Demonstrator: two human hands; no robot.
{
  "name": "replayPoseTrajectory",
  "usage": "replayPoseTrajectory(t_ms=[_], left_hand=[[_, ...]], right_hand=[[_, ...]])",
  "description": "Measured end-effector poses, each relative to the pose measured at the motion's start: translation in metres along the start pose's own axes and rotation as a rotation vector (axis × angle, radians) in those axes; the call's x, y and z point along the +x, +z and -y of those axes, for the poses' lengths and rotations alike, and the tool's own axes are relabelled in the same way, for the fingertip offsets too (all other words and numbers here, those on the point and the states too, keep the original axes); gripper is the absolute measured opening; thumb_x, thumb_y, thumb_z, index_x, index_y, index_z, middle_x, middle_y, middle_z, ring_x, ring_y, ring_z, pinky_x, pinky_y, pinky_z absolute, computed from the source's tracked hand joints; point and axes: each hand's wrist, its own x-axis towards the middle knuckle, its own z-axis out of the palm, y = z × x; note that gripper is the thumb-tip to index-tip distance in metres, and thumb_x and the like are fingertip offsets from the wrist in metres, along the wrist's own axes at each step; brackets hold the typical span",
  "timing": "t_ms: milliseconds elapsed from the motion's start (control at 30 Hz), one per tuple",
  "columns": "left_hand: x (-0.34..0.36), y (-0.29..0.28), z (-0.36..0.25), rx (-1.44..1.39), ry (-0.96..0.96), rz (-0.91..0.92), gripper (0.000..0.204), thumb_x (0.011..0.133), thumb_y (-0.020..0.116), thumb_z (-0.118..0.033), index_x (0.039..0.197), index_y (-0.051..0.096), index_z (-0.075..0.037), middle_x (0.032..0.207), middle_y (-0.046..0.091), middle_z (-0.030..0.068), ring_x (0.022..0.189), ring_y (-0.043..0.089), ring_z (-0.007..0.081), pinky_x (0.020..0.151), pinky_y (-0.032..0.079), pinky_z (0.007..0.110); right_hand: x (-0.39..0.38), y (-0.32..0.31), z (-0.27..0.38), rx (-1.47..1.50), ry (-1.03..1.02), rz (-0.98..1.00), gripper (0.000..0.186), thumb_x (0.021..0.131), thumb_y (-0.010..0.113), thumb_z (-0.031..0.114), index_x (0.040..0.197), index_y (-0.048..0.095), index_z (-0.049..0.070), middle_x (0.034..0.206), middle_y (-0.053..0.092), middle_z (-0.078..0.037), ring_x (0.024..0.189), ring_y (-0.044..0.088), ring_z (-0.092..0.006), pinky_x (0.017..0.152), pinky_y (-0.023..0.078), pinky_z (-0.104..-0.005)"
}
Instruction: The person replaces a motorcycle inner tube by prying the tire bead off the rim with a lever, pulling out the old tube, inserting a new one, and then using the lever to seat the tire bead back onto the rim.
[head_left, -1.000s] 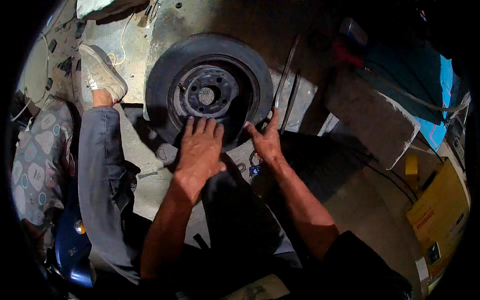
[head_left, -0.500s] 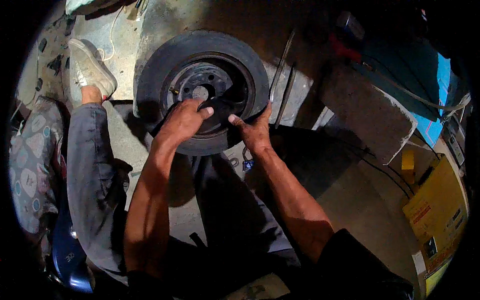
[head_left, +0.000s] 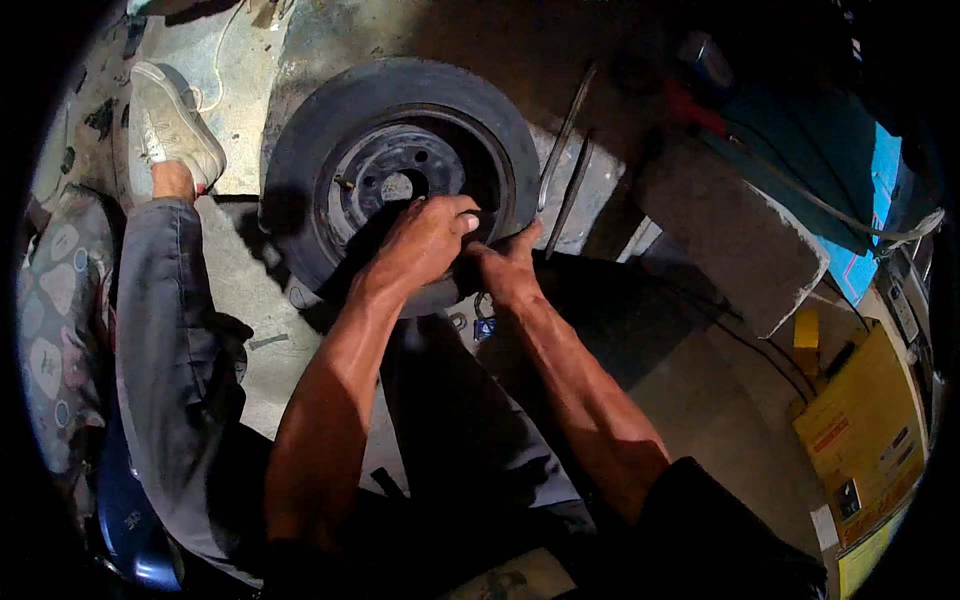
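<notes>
One black tire (head_left: pixel 320 115), mounted on a dark steel rim (head_left: pixel 445 160), lay in front of the person, its face turned up toward the camera and its near edge close above a dark trouser leg (head_left: pixel 455 400). Several round holes ringed the hub opening, and a small brass-coloured valve stem (head_left: pixel 345 184) stood on the left side of the rim.

The left hand (head_left: pixel 425 240) reached over the near side of the wheel with its fingers bent and its thumb pointing right; what lay under the fingertips was hidden, so whether it gripped anything could not be told. The right hand (head_left: pixel 510 265) was at the near right edge of the tire, thumb turned inward beside the left hand and a finger extended up along the outer side. How firmly it was closed on the rubber could not be made out.

Just right of the tire, two long metal bars, a shinier one (head_left: pixel 562 140) and a darker one (head_left: pixel 570 195), lay slanted and apart from each other. A small blue object (head_left: pixel 484 328) sat near the tire's lower edge. On the left, the person's pale shoe (head_left: pixel 175 125) rested on the concrete floor (head_left: pixel 245 165), with a patterned cushioned item (head_left: pixel 60 300) near the trouser leg on that side. Farther right were a rough-edged grey slab (head_left: pixel 735 225), a blue sheet (head_left: pixel 885 170) and a yellow box (head_left: pixel 860 430).
</notes>
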Motion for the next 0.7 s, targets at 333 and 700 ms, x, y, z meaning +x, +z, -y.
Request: replayPoseTrajectory(t_ms=[333,700], left_hand=[[0.017,0.013,0.022,0.209,-0.223,0.123,0.026,0.075,0.077,-0.017,0.09,0.074,0.004,0.091,0.072,0.027,0.084,0.071,0.0411,0.078,0.055,0.045],[0.002,-0.012,0.03,-0.131,-0.177,0.189,0.043,0.09,0.072,-0.027,0.121,0.067,0.003,0.118,0.068,0.026,0.113,0.066,0.0353,0.099,0.049,0.04]], right_hand=[[-0.044,0.0,0.008,-0.09,0.062,0.086,0.102,0.084,0.073,0.004,0.153,-0.002,0.009,0.139,0.046,-0.02,0.13,0.048,-0.0274,0.111,0.039,-0.0388],[-0.014,-0.012,0.042,-0.201,-0.099,0.09,0.111,0.079,0.081,0.015,0.157,0.002,0.006,0.15,0.028,-0.029,0.139,0.037,-0.0455,0.115,0.036,-0.046]])
